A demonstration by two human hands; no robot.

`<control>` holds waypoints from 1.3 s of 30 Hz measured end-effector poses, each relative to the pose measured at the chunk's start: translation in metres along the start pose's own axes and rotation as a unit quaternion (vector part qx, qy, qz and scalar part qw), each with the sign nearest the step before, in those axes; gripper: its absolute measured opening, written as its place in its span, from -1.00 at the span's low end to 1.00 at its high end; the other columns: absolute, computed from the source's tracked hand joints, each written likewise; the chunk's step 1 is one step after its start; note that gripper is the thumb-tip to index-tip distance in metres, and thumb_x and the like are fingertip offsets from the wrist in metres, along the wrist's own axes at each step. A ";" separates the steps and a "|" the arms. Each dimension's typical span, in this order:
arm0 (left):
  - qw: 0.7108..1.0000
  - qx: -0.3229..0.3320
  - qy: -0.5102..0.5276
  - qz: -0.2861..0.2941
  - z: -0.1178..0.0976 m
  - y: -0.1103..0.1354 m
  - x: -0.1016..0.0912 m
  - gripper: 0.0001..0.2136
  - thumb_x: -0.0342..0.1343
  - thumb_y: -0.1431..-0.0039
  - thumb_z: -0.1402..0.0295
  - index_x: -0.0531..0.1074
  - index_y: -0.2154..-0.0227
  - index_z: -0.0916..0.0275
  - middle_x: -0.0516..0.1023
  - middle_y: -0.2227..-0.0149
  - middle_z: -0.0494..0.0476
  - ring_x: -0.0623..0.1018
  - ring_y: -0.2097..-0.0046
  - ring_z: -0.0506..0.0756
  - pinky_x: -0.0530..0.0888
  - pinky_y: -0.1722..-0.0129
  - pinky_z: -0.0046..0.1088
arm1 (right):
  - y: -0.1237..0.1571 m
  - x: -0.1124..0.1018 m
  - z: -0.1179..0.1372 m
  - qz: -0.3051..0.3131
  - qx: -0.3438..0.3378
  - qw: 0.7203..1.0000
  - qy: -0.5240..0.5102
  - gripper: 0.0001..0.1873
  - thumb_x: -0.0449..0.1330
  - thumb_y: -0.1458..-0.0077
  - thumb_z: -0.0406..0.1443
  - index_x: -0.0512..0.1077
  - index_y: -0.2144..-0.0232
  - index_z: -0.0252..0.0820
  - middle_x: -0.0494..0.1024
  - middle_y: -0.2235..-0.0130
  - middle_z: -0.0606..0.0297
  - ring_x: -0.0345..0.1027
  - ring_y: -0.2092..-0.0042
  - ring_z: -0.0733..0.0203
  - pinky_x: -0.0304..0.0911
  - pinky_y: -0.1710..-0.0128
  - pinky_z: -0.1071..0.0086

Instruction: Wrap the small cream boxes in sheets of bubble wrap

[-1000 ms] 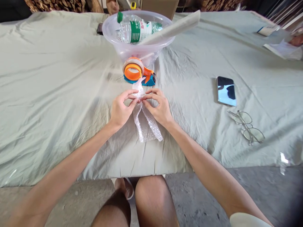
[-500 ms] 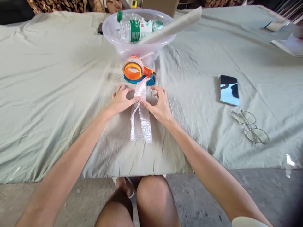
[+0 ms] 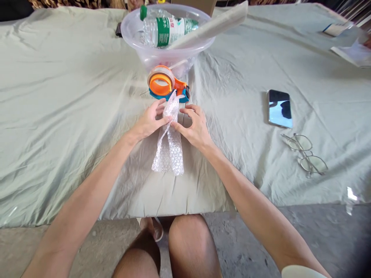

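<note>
A narrow folded strip of clear bubble wrap lies lengthwise before me on the cloth, its upper end pinched narrow and its two lower flaps spread. My left hand holds it from the left, thumb pressed on its middle and fingers curled beside the upper part. From the right, my right hand has its thumb on the same spot, with its fingers bent near the strip's edge. Just beyond the strip's tip stands an orange and blue tape dispenser with a roll of clear tape.
A translucent plastic basin behind the dispenser holds green-labelled bottles and a long pale roll. To the right lie a phone and glasses. Another person's hand is at the right edge, by some white paper.
The bubble wrap's upper part has been squeezed narrower and its lower flaps have swung slightly left. My left fingers have moved in closer to it. The view has shifted slightly.
</note>
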State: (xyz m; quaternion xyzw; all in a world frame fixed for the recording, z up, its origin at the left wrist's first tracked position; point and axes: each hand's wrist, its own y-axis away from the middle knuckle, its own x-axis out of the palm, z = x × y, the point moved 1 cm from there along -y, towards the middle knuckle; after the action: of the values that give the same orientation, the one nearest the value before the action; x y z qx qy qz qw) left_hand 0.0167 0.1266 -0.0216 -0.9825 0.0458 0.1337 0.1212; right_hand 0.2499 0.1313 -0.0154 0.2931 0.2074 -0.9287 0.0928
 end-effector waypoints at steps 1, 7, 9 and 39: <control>1.000 -0.004 0.025 0.015 -0.001 0.000 0.001 -0.30 0.48 -0.33 0.22 0.39 -0.46 0.10 0.73 -0.26 0.35 0.73 -0.32 0.34 0.70 -0.32 0.00 | 0.000 0.000 0.000 0.004 0.001 1.000 0.003 -0.33 0.52 -0.25 0.27 0.64 -0.13 -0.02 0.53 -0.41 -0.04 0.40 -0.49 -0.36 0.31 -0.53 -0.33; 0.998 0.038 0.045 0.002 -0.014 0.001 0.008 -0.27 0.47 -0.33 0.31 0.38 -0.51 0.01 0.67 -0.29 0.23 0.71 -0.32 0.26 0.63 -0.42 -0.05 | -0.003 0.000 -0.005 0.011 -0.010 1.000 0.005 -0.29 0.48 -0.24 0.35 0.67 -0.07 -0.03 0.56 -0.38 -0.02 0.44 -0.43 -0.33 0.33 -0.52 -0.29; 0.998 0.047 0.037 -0.015 -0.016 0.002 0.011 -0.25 0.49 -0.31 0.31 0.39 -0.51 -0.02 0.67 -0.24 0.21 0.72 -0.29 0.26 0.65 -0.40 -0.08 | -0.004 0.000 -0.005 0.015 -0.022 1.000 0.003 -0.28 0.46 -0.25 0.36 0.66 -0.08 -0.03 0.55 -0.38 -0.01 0.42 -0.44 -0.33 0.31 -0.54 -0.28; 0.937 0.207 -0.278 0.041 -0.046 0.051 -0.008 -0.46 -0.07 -0.56 0.60 0.50 -0.44 0.11 0.67 -0.36 0.20 0.67 -0.38 0.17 0.67 -0.39 -0.18 | 0.009 0.004 0.010 -0.070 -0.161 0.977 0.120 -0.65 0.38 -0.56 -0.11 0.72 -0.28 0.06 0.64 -0.12 0.08 0.46 -0.08 -0.11 0.48 -0.24 -0.15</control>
State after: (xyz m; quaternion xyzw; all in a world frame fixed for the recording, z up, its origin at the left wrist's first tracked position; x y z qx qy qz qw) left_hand 0.0141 0.0663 0.0127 -0.8567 0.0774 0.3937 0.3240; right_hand 0.2443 0.1183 -0.0135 0.3686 0.3835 -0.8454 0.0478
